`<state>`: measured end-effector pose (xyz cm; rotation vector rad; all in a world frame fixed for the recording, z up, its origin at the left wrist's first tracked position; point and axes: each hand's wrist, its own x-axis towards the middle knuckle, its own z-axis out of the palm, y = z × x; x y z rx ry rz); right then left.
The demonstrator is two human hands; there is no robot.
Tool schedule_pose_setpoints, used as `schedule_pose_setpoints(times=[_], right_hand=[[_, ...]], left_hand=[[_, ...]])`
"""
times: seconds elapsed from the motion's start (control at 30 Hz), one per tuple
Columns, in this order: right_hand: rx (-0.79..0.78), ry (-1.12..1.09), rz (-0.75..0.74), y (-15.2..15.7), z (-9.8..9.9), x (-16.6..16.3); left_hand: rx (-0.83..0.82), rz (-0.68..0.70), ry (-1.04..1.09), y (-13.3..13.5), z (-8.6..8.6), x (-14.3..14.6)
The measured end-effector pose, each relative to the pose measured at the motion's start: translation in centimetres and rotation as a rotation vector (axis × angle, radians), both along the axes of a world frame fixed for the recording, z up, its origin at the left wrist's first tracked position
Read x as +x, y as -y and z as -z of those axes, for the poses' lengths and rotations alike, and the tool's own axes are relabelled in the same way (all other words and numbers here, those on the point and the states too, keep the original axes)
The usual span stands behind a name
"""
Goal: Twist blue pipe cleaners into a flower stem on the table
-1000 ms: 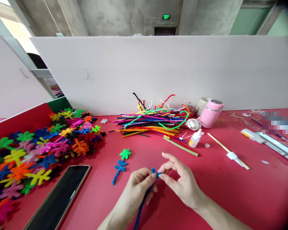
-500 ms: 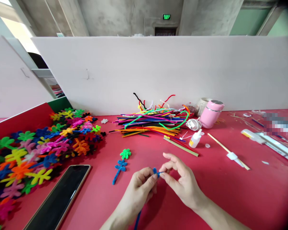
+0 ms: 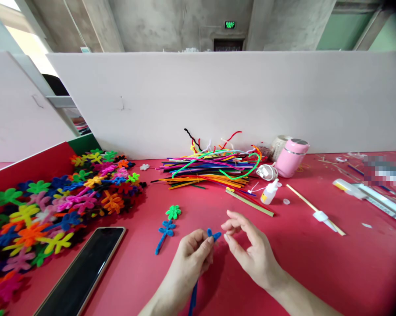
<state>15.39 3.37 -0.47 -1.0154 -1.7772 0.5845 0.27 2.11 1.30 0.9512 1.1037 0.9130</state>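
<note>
Between the thumb and fingers of my left hand (image 3: 194, 252) is a blue pipe cleaner (image 3: 215, 235), bent into small loops at the top. Its straight end hangs below that hand toward the bottom edge. My right hand (image 3: 250, 245) is just to the right of the loops, apart from them, with thumb and fingers spread and nothing between them. To the left on the red table lie a blue pipe-cleaner stem with looped leaves (image 3: 166, 230) and a small green pipe-cleaner flower (image 3: 173, 212).
Many colourful pipe-cleaner flowers (image 3: 30, 232) are heaped at the left, beside a phone (image 3: 82, 272). Behind my hands lies a pile of pipe cleaners (image 3: 207, 169). A glue bottle (image 3: 269, 193), pink flask (image 3: 292, 158) and wooden stick (image 3: 303, 202) are at the right. A white panel (image 3: 217, 96) stands behind.
My right hand has let go of the blue pipe cleaner and drawn slightly right. Its loops now show more fully above my left hand, which keeps its pinch.
</note>
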Motion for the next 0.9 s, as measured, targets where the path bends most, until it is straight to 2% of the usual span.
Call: schedule_pose_setpoints(times=[0.23, 0.43, 0.57, 0.7, 0.8, 0.9], right_hand=[[0.254, 0.283, -0.089, 0.0, 0.1, 0.2], [0.438, 0.468, -0.178, -0.1, -0.9, 0.9], [0.45, 0.525, -0.235, 0.1, -1.8, 1.2], [0.447, 0.524, -0.266, 0.1, -2.1, 1.1], [0.438, 0.508, -0.272, 0.2, -1.8, 0.8], [0.389, 0.527, -0.271, 0.4, -1.4, 0.6]], left_hand=[[-0.028, 0.058, 0.078, 0.1, -0.3, -0.1], [-0.157, 0.147, 0.249, -0.1, -0.2, -0.7], [-0.198, 0.225, 0.265, -0.4, 0.0, -1.1], [-0.191, 0.226, 0.186, -0.5, -0.2, -1.3], [-0.142, 0.234, 0.092, -0.5, -0.5, -1.4], [-0.021, 0.247, -0.038, -0.4, -0.9, -1.3]])
